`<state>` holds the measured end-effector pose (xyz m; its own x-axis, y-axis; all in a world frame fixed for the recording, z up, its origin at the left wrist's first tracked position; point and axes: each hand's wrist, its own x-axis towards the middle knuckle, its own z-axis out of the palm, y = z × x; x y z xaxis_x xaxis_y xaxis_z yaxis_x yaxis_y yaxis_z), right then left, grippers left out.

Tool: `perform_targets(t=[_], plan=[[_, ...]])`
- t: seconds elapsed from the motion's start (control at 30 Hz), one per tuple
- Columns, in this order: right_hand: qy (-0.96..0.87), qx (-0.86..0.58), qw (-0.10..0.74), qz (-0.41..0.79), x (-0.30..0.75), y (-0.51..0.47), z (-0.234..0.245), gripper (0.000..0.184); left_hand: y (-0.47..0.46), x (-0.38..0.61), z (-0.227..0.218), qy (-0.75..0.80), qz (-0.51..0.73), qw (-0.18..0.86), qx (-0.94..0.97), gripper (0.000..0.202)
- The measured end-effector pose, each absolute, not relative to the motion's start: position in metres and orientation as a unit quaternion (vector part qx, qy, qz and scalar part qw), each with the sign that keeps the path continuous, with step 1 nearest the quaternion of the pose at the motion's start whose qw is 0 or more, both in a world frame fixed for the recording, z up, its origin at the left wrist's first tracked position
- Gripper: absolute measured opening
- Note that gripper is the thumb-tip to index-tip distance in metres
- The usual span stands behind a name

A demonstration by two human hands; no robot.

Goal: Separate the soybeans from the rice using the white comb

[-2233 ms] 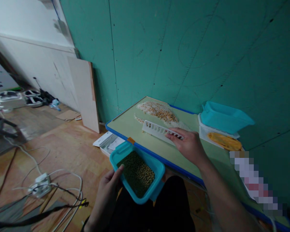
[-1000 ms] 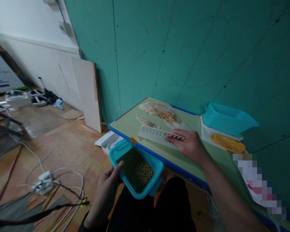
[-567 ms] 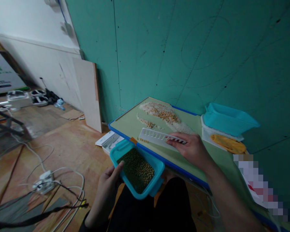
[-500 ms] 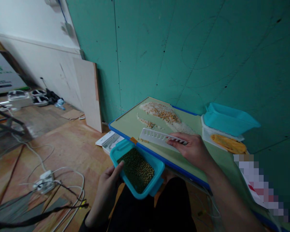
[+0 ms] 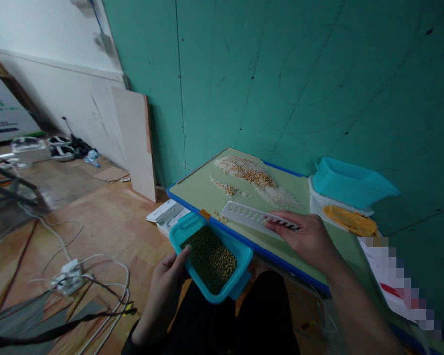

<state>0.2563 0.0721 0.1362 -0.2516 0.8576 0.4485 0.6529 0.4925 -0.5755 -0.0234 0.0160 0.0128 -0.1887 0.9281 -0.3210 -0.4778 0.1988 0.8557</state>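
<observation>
Turquoise tub (image 5: 231,245) of green and tan beans (image 5: 210,259), beside near edge of table (image 5: 192,190), left hand (image 5: 170,271) gripping its side; white slotted strip (image 5: 240,213), over table's near half, pinched in right hand (image 5: 299,234); grain pile (image 5: 247,172), table's far side

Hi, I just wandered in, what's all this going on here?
Someone's left hand holds a turquoise container of dark green and tan beans just below the table's near edge. The right hand grips a white slotted strip at the table, beside a few loose tan beans. Farther back lies a larger spread of tan beans and white grains.
</observation>
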Motion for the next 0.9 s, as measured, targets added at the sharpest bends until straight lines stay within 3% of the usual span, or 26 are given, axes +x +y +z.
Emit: perform_targets(t=[0.33, 0.6, 0.9], plan=[[-0.787, -0.475, 0.364, 0.152, 0.252, 0.061, 0.137, 0.012, 0.017, -0.022, 0.014, 0.485, 0.594, 0.601, 0.225, 0.031], [-0.76, -0.511, 0.4, 0.035, 0.26, 0.079, 0.134, 0.016, 0.016, -0.023, 0.014, 0.49, 0.591, 0.601, 0.223, 0.032], [-0.771, -0.503, 0.385, 0.06, 0.249, 0.08, 0.134, 0.016, 0.017, -0.025, 0.008, 0.501, 0.589, 0.592, 0.227, 0.036]])
